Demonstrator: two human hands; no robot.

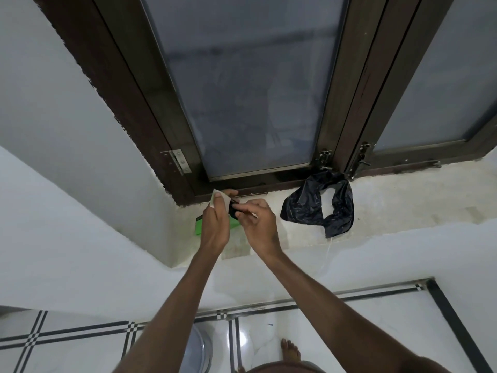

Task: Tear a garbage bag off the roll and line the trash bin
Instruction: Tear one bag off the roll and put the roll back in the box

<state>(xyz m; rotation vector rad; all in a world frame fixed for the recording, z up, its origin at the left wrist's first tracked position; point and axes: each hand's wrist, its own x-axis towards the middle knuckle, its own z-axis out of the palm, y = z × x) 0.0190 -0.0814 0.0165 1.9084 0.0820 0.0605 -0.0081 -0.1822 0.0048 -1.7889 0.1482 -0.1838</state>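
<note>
Both my hands, left (215, 219) and right (259, 219), pinch the black bag roll (233, 210) just left of the loose black bag (317, 205) on the sill (403, 200).

Dim, cool, flat light w/ wide-angle bend

Soft daylight thru frosted window glass (242, 84); faint shadows only. Glare patches on glossy floor tiles (250, 343). Frame lines bow twd edges. Centre fairly sharp, slight softness and compression blur at the fingers (243, 208).
</note>
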